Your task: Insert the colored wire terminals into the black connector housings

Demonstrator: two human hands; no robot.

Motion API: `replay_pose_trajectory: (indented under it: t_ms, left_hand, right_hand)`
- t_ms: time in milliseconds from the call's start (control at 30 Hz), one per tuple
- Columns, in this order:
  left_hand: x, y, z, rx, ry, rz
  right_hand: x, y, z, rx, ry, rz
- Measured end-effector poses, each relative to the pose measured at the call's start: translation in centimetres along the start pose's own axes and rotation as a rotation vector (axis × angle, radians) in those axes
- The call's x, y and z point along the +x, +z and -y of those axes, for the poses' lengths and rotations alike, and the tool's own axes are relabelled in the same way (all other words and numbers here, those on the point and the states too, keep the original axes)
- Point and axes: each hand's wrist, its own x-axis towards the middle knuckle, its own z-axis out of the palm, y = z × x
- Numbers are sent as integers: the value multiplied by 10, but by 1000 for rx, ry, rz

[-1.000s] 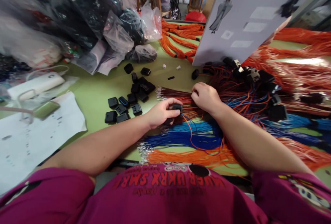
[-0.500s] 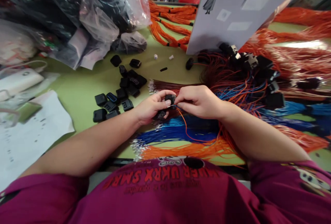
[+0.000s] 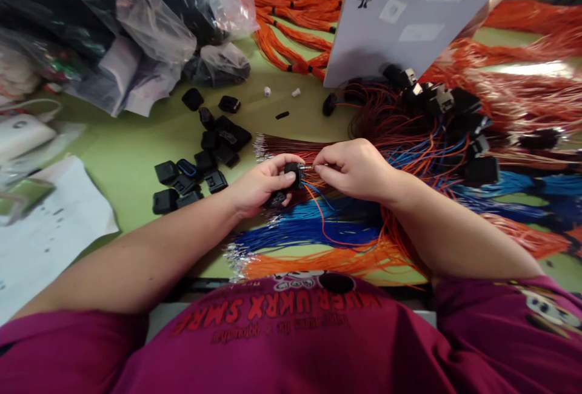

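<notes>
My left hand (image 3: 266,185) is closed around a black connector housing (image 3: 294,173), thumb on its near face. A second black connector (image 3: 276,200) shows under the same fingers. From the held housing hang an orange wire (image 3: 323,215) and blue wires (image 3: 317,189). Just to the right, my right hand (image 3: 352,166) pinches a thin wire whose shiny metal terminal (image 3: 308,167) points at the housing's right face. Whether that tip is inside the housing I cannot tell. Beneath both hands lie dark red wires (image 3: 295,145) and bundles of blue wires (image 3: 336,227) with bare metal ends at left.
Loose black connectors (image 3: 216,154) are scattered on the green table (image 3: 131,151) to the left. Plastic bags (image 3: 154,24) lie behind them. A white panel (image 3: 386,24) stands at the back, near wired connectors (image 3: 454,103). Orange wires (image 3: 318,265) run along the front edge.
My right hand has drawn slightly up and right from the housing, and a metal-tipped wire now shows between them. Blue wires hang freely from the housing. The view has shifted slightly.
</notes>
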Motion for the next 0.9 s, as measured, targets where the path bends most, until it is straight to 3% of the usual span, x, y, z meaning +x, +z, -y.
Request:
replay_pose_trajectory:
  t_ms: [200, 433, 700, 800, 900]
  left_hand:
    - [1, 1, 3, 68, 23, -42]
    - [2, 2, 6, 137, 48, -72]
    - [2, 2, 7, 161, 46, -94]
    - [2, 4, 6, 148, 48, -97]
    - [2, 6, 4, 142, 34, -119]
  right_hand:
    - [1, 2, 2, -134, -38, 50]
    - [3, 12, 5, -136, -52, 76]
    - [3, 24, 11, -235, 7, 120]
    - [4, 23, 10, -122, 21, 79]
    - [5, 19, 7, 128, 77, 17]
